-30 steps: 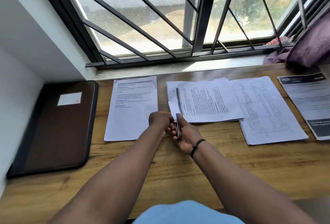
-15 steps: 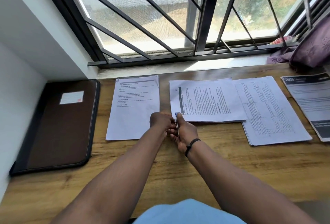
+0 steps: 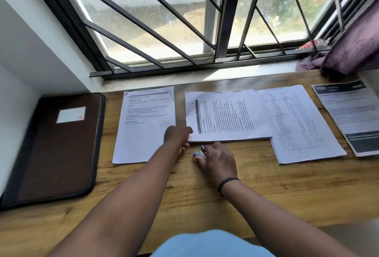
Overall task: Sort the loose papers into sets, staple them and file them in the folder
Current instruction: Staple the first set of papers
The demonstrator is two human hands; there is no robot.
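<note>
2 hands point(image 3: 178, 136) point(image 3: 218, 159); flyer point(image 3: 348, 113) reads "2939".

Bright daylight through the window point(image 3: 184, 20), glare on sill, wide-angle bending at edges, slight blur

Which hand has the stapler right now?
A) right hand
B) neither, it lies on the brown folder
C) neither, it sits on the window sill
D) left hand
A: the right hand grips the small stapler on the wooden desk, just below the sideways-turned paper set.
</note>
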